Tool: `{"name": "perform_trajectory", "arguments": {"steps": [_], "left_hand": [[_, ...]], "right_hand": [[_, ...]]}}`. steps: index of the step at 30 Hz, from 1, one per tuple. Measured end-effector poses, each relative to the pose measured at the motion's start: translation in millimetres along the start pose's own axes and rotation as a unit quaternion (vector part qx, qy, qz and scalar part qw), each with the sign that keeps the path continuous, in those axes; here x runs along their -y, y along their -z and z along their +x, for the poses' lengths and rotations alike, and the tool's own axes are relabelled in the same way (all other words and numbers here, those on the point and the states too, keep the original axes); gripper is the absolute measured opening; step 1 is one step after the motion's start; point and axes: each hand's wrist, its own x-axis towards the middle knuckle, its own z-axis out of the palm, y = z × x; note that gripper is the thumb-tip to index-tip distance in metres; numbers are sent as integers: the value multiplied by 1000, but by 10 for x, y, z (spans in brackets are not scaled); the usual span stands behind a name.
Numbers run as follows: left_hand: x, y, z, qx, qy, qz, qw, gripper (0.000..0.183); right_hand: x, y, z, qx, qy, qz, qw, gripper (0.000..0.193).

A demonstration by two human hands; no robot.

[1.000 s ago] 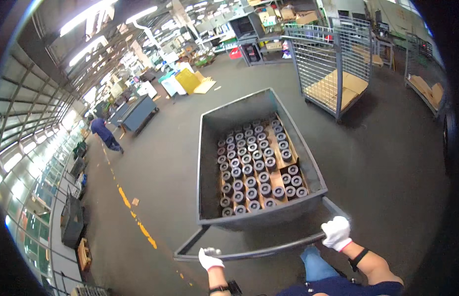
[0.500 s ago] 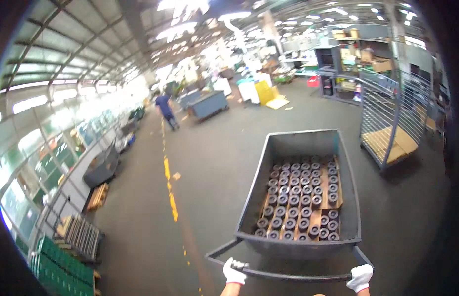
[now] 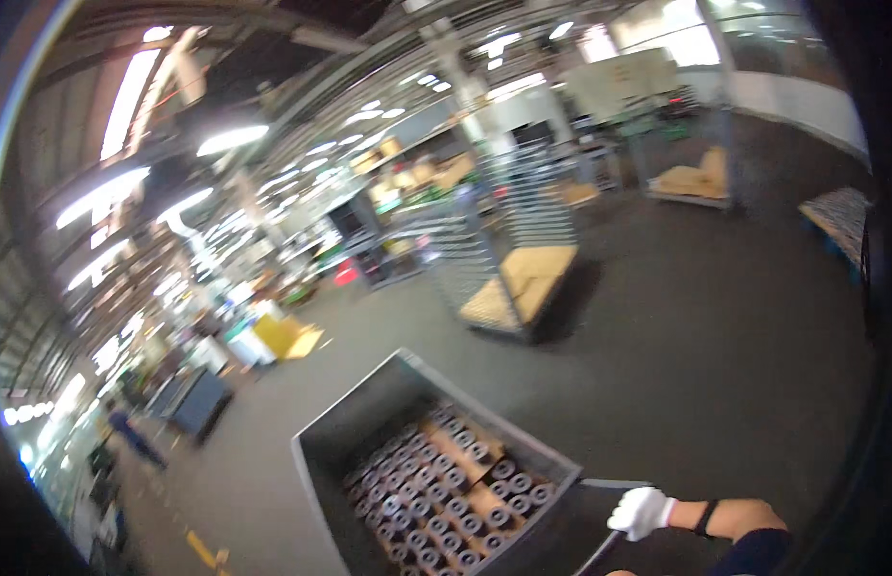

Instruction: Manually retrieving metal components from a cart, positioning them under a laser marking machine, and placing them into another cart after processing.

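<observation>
My right hand, in a white glove, is closed round the push handle of a grey metal cart. The cart lies at the lower middle, its near end cut off by the lower edge. Rows of dark round parts with ring-shaped tops stand upright inside it. Brown cardboard shows between some of them. My left hand is out of the picture.
A wire-sided trolley with cardboard on its base stands beyond the cart. Another trolley is farther right, and a loaded pallet sits at the right edge. At far left are a blue-grey bin and a walking person.
The view has swung to the right, so the cart now appears lower left and turned. My left hand has left the picture; my right hand keeps its hold on the handle.
</observation>
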Motion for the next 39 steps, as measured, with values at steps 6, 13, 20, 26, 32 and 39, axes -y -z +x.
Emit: {"name": "perform_trajectory", "arguments": {"steps": [6,13,20,26,32,39], "left_hand": [[-1005,-1482,1180,-192,-34,-336,922,27],[-1330,-2260,1591,-138,0,-334,932,28],[-975,-2688,1451,-170,-22,-433,885,29],[-638,-2868,595,-337,-239,-656,632,23],[-747,-2460,556,-390,-405,-614,554,35],[-161,-2074,764,-508,-310,-622,509,35]], "right_hand": [[-633,59,-200,8,-55,-13,998,10],[-1159,167,-418,-45,-50,-37,997,12],[-1360,497,-637,41,-81,-98,991,9],[-1094,648,163,183,-74,-140,970,10],[-1169,985,65,193,-108,-214,952,18],[-1613,308,-74,-45,50,-180,981,20]]}}
